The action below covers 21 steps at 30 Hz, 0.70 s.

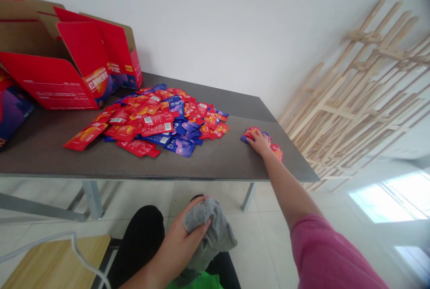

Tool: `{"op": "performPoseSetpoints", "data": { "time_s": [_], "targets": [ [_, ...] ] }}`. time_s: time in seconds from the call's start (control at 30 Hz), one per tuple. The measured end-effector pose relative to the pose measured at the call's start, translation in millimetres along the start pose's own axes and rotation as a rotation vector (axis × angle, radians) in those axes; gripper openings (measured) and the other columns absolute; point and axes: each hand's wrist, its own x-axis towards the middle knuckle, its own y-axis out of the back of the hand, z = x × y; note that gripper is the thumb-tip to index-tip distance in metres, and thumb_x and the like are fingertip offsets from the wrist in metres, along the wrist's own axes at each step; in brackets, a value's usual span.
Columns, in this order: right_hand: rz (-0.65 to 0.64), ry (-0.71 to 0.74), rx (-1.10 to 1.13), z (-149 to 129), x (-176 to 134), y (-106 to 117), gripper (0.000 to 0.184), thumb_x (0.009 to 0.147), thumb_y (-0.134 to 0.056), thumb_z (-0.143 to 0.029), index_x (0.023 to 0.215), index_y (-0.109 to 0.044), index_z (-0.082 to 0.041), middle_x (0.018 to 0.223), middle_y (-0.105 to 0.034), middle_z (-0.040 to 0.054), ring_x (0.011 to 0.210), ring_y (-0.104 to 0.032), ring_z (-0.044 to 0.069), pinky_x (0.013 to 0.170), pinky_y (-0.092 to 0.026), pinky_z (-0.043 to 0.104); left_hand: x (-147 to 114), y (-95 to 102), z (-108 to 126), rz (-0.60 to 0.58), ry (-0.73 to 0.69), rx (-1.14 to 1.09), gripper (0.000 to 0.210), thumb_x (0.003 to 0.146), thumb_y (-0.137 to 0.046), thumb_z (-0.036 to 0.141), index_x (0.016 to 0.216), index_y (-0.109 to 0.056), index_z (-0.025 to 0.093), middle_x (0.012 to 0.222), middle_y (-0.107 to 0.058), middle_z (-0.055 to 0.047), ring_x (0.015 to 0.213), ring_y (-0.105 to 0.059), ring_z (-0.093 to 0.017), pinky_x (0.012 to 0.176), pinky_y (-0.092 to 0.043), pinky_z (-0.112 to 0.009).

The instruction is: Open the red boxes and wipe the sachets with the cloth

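My right hand (260,141) lies flat, fingers spread, on a small stack of packets (265,142) near the table's (215,163) right edge — a careless sweep, I judge, could push them onto the floor. My left hand (181,239) is closed around a grey cloth (213,230) in my lap — the big pile (154,121) sits well apart, left.

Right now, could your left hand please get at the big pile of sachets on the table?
Probably not at once: the left hand is down at the lap, closed on a grey cloth, below the table edge. The pile of sachets itself lies uncovered.
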Motion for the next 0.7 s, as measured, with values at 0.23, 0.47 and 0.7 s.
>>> {"op": "performPoseSetpoints", "data": {
  "time_s": [0.23, 0.47, 0.7],
  "targets": [
    [0.023, 0.117, 0.528, -88, -8, 13, 0.042, 0.083, -0.067, -0.043, 0.119, -0.066, -0.021, 0.142, -0.052, 0.0148, 0.135, -0.04, 0.035, 0.107, -0.032, 0.049, -2, 6.7, 6, 0.06, 0.032, -0.065, 0.041, 0.082, -0.067, 0.037, 0.118, -0.064, 0.019, 0.114, -0.073, -0.01, 0.105, -0.069, -0.025, 0.097, -0.053, -0.035],
    [-0.344, 0.068, 0.936, -210, -25, -27, 0.033, 0.083, -0.066, -0.042, 0.06, -0.059, -0.02, 0.05, -0.06, 0.0001, 0.046, -0.055, 0.013, 0.049, -0.043, 0.024, -4, 10.1, 9, 0.083, 0.017, -0.052, 0.042, 0.081, -0.069, 0.04, 0.117, -0.066, 0.02, 0.115, -0.073, -0.01, 0.107, -0.069, -0.027, 0.098, -0.052, -0.036],
    [-0.428, 0.001, 1.339, -210, -49, -8, 0.024, 0.078, -0.067, -0.037, 0.066, -0.054, -0.021, 0.057, -0.061, -0.0027, 0.053, -0.057, 0.012, 0.051, -0.047, 0.023, -12, 16.2, 0, 0.119, -0.008, -0.011, 0.04, 0.085, -0.065, 0.038, 0.121, -0.063, 0.021, 0.117, -0.072, -0.008, 0.108, -0.068, -0.025, 0.099, -0.051, -0.035]
  ]
}}
